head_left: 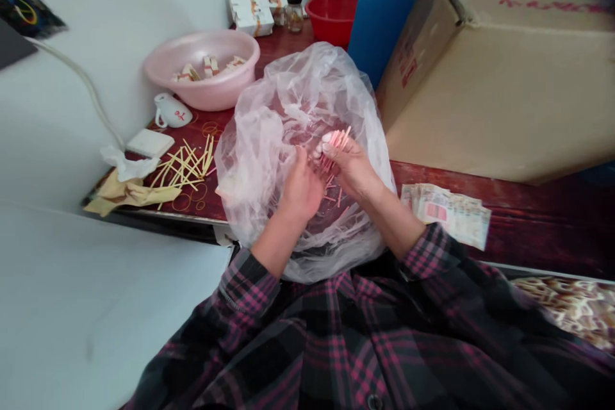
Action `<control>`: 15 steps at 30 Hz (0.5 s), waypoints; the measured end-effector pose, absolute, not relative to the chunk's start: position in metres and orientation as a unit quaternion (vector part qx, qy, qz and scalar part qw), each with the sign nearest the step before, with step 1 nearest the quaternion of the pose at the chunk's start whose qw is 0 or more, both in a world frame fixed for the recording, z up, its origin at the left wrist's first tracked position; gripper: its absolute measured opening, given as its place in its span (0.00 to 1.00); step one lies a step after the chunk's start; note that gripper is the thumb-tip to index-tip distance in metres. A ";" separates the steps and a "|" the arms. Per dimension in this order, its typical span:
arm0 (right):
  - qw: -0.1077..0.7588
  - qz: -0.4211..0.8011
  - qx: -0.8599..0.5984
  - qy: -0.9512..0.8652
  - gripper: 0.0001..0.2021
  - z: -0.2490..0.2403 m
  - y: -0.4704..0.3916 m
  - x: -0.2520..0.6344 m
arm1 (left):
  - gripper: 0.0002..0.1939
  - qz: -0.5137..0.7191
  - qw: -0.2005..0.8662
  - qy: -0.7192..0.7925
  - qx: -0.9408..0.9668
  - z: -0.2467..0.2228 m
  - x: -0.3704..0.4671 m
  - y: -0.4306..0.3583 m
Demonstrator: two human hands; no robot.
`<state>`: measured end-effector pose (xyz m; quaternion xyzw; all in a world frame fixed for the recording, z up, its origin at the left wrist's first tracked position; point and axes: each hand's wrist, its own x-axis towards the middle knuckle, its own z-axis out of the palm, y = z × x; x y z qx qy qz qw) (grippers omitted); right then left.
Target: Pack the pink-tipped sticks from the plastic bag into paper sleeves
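A clear plastic bag [259, 134] lies wide open on the table in front of me. Over its opening, my right hand [350, 163] is closed around a bundle of thin pink sticks [339, 139]. Close beside it on the left is my left hand [305, 184], its fingers bent towards the bundle and partly blurred; whether they grip anything is unclear. Several loose pink sticks [340, 197] lie inside the bag below the hands.
Yellow sticks [185, 166], a white mug [172, 111] and a pink basin [206, 93] are on the left. Behind stand a glass jar [294, 16] and a red basin [331, 13]. At right are a large cardboard box [500, 90] and printed slips [451, 211].
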<state>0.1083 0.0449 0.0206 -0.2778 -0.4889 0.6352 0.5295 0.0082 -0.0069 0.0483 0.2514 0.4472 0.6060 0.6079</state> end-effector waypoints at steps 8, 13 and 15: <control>0.544 0.555 -0.358 -0.517 0.21 0.016 0.029 0.091 | 0.35 0.562 0.585 0.502 0.300 0.051 0.022 0.000; 0.482 0.418 -0.415 -0.648 0.19 0.019 0.021 0.098 | 0.36 0.575 0.609 0.470 0.278 0.051 0.020 -0.003; 0.474 0.405 -0.412 -0.664 0.17 0.021 0.017 0.100 | 0.37 0.580 0.604 0.465 0.286 0.049 0.020 -0.004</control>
